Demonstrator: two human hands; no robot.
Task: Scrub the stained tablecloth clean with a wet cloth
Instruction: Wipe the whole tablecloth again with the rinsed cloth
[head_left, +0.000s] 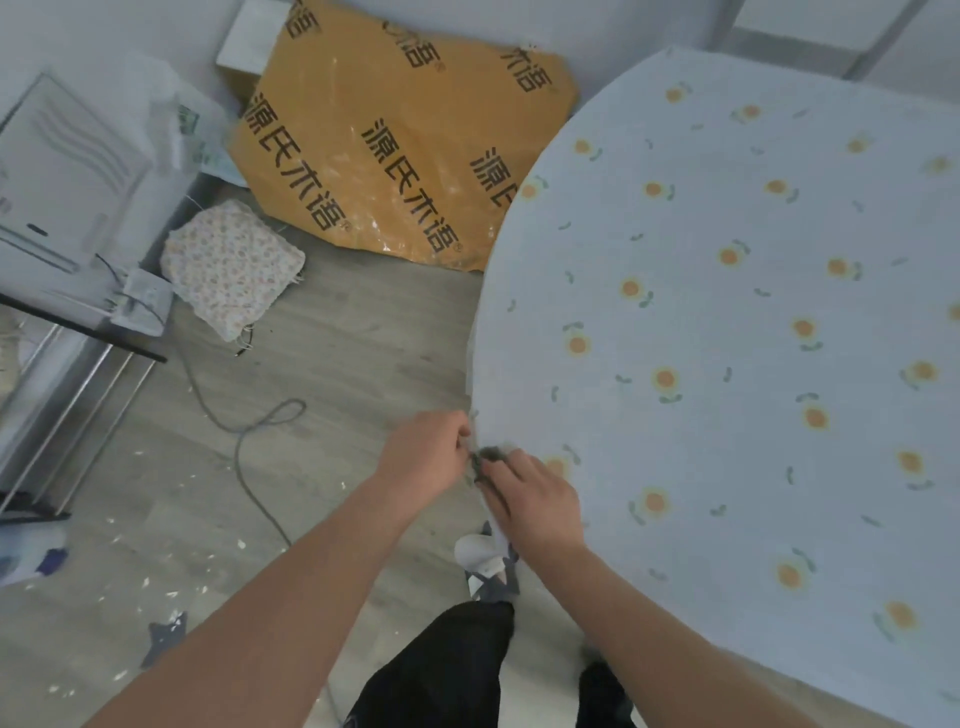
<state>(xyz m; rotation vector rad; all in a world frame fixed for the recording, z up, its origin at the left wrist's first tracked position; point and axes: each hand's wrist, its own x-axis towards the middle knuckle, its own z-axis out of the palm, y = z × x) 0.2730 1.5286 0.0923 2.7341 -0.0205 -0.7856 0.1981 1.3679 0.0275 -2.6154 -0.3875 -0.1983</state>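
A round bench fills the right half of the frame, covered by the tablecloth (727, 322), pale blue with small orange flowers and green leaves. Its curved left edge hangs over a grey plank floor (337, 364) speckled with white flecks. Pale walls close the room along the top of the frame.

At the cloth's left edge, lower centre, both hands meet. The left hand (426, 457) has its fingers curled and pinches the tablecloth's hem. The right hand (530, 499) lies just beside it on the bench edge, fingers bent over a small dark cloth (488, 460), which it grips against the tablecloth; most of that cloth is hidden under the fingers.

Upper centre, an orange plastic-wrapped package (395, 140) with black characters leans at the wall. Left of it, a floral cushion (231, 267) lies on the floor, near a white appliance (62, 171) in the upper left. A grey cable (249, 431) loops across the planks, and a metal rack (78, 395) stands at the left edge. Black trousers (441, 670) and a white shoe (480, 551) show below the arms.
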